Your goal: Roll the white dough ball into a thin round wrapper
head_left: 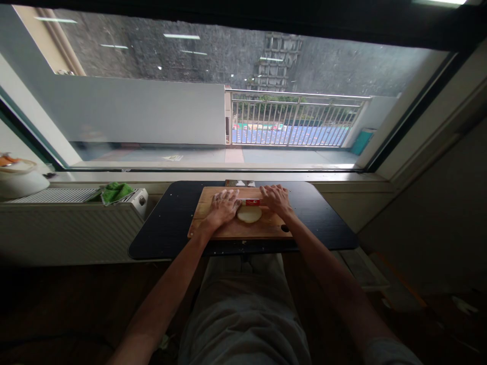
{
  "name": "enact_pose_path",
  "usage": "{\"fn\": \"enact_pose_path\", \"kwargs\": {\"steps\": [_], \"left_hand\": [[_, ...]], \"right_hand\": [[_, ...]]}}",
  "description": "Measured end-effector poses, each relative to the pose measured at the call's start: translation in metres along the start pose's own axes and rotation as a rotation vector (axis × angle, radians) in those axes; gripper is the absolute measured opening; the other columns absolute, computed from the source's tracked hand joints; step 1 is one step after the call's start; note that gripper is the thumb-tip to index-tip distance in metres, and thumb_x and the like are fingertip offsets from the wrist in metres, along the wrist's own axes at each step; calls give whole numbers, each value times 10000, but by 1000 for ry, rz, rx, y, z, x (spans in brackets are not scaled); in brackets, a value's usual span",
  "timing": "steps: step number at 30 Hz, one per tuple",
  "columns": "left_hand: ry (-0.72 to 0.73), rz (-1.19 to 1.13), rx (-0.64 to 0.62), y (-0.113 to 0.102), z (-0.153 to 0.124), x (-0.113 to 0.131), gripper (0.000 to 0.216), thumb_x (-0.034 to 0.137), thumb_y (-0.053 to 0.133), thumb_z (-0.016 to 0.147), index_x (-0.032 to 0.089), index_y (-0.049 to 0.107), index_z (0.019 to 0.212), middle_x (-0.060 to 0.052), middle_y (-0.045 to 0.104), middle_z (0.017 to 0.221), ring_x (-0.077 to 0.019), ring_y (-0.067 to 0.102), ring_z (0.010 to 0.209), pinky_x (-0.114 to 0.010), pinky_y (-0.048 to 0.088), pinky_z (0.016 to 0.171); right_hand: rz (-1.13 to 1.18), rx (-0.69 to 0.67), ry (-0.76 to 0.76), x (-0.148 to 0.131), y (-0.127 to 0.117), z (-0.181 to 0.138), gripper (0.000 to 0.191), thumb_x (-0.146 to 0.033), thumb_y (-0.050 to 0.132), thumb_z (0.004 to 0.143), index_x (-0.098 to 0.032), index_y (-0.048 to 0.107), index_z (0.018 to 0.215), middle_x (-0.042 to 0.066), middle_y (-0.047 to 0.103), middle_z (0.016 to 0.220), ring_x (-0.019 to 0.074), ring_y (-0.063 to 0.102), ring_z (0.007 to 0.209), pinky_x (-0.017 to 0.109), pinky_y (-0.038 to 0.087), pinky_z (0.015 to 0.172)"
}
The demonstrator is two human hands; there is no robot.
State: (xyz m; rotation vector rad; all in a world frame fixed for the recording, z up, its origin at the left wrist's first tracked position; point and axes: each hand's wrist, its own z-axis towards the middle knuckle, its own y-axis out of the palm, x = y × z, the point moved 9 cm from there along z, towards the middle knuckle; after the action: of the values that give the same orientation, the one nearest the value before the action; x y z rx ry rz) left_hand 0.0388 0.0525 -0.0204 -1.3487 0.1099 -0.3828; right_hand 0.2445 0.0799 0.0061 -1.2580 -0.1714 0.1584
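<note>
On a wooden cutting board [262, 230], a pale, flat round of dough [249, 215] lies just on my side of a rolling pin. This rolling pin [251, 202] has a red-and-white label at its middle, and both its ends are covered by my hands. My left hand [225, 204], whitish with flour on the fingers, presses over the left end with its fingers reaching forward. Over the right end my right hand [276, 198] is closed, fingers bent. Neither palm shows.
The board rests on a black folding table [317, 213] against the windowsill. Left of it stands a white radiator [68, 228] with a green cloth [116, 192] on top. A white pot-like container [19, 177] sits at the far left. A window fills the background.
</note>
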Motion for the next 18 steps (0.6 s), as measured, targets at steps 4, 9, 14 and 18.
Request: {"fn": "enact_pose_path", "kwargs": {"steps": [4,9,14,18], "left_hand": [[-37,5,-3,-2,7,-2,604,517,335,1152,288,512,1681,-125,448,1783,-371,423,1618,-598,281,1339],[-43,-1,7,0,16,-1,602,540,340,1149,310,510,1679,-128,448,1780,-385,432,1607,-625,268,1338],[-44,-2,-43,10,25,-3,583,425,355,1151,271,475,1701,-156,467,1763,-395,433,1614,-666,252,1335],[16,18,-67,16,28,-2,543,362,368,1140,286,547,1647,-154,564,1683,-377,507,1548,-651,282,1321]], "right_hand": [[51,35,108,9,0,9,448,-385,359,1153,-252,772,1265,194,797,1194,378,664,1186,548,518,983],[28,70,80,4,1,13,405,-396,410,1149,-254,772,1264,172,799,1173,361,652,1193,560,482,1051],[-15,53,24,-9,4,8,422,-337,364,1162,-209,735,1317,184,789,1213,339,658,1202,504,450,1088],[-14,-44,-51,-14,9,7,462,-309,298,1174,-202,708,1359,185,788,1247,313,698,1112,440,480,1001]]}}
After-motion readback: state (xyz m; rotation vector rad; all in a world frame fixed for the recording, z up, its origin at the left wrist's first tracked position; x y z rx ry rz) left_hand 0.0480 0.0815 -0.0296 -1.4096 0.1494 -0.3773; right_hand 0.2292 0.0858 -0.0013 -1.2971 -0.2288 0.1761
